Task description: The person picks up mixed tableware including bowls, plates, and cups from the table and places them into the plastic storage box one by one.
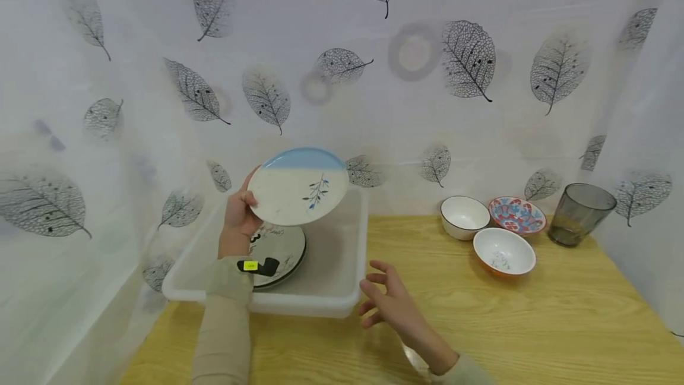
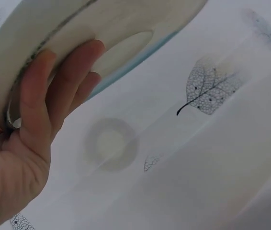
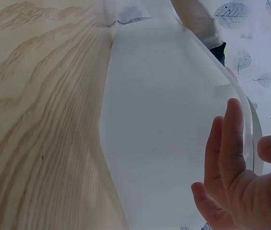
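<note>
My left hand (image 1: pixel 238 218) grips an oval-looking plate (image 1: pixel 294 189) by its left edge, thumb on top. The plate is cream with a blue band and a blue leaf sprig, held tilted above a white plastic bin (image 1: pixel 320 305). In the left wrist view, fingers (image 2: pixel 71 72) spread under the plate's underside (image 2: pixel 126 24). Inside the bin lies a dark-rimmed plate (image 1: pixel 283 248) with black drawings, partly hidden by my left arm and the held plate. My right hand (image 1: pixel 387 299) holds nothing, fingers apart beside the bin's right front corner; the right wrist view shows it close to the bin's wall (image 3: pixel 164 120).
Toward the back right of the wooden table (image 1: pixel 534 325) stand a white dark-rimmed bowl (image 1: pixel 465 215), a red-and-blue patterned bowl (image 1: pixel 517 215), a white bowl with an orange outside (image 1: pixel 504 251) and a smoky glass (image 1: pixel 581 215). A leaf-print curtain (image 1: pixel 406 117) hangs behind.
</note>
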A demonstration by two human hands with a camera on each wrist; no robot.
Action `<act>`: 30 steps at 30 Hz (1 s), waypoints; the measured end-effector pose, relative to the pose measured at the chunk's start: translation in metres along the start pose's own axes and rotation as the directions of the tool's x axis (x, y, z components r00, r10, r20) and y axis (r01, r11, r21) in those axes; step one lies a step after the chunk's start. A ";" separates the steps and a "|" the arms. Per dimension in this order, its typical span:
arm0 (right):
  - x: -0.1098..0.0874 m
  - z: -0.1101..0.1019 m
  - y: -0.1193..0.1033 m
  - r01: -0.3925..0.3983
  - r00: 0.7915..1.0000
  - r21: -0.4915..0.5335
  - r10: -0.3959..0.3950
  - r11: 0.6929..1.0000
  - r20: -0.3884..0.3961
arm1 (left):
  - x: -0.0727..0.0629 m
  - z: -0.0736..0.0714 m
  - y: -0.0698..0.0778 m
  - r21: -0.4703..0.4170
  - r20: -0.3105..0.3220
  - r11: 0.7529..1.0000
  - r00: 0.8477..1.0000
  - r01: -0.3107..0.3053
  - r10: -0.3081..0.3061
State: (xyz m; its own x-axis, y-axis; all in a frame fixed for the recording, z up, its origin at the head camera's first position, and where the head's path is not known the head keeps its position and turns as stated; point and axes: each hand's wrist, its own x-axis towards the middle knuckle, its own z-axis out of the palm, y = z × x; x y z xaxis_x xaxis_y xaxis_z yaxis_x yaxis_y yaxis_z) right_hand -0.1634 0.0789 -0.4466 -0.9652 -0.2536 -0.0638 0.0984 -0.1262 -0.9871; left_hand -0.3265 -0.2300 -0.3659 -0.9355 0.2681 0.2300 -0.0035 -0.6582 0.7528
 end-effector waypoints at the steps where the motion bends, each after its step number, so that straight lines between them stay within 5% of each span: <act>1: 0.001 0.002 0.000 0.002 1.000 0.009 -0.002 1.000 -0.006 | 0.000 -0.001 0.000 -0.007 -0.012 1.000 1.000 0.001 -0.001; 13: 0.010 0.009 0.003 0.037 0.997 0.040 -0.034 0.999 -0.066 | 0.003 -0.014 0.001 0.060 -0.130 0.997 0.991 0.041 -0.033; 21: 0.014 0.014 0.001 0.077 0.994 0.073 -0.071 0.994 -0.085 | 0.001 -0.022 0.009 0.110 -0.134 0.991 0.989 0.082 -0.067; 30: 0.016 0.026 0.002 0.129 0.985 -0.009 -0.129 0.992 -0.117 | -0.003 -0.040 0.020 0.174 -0.175 0.971 0.976 0.164 -0.133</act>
State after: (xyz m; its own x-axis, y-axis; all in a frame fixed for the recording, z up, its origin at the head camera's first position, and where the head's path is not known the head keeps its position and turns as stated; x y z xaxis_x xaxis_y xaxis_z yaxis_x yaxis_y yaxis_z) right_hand -0.1723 0.0499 -0.4455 -0.9915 -0.1211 0.0474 -0.0291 -0.1490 -0.9884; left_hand -0.3376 -0.2720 -0.3761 -0.9739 0.2264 0.0161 -0.0954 -0.4724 0.8762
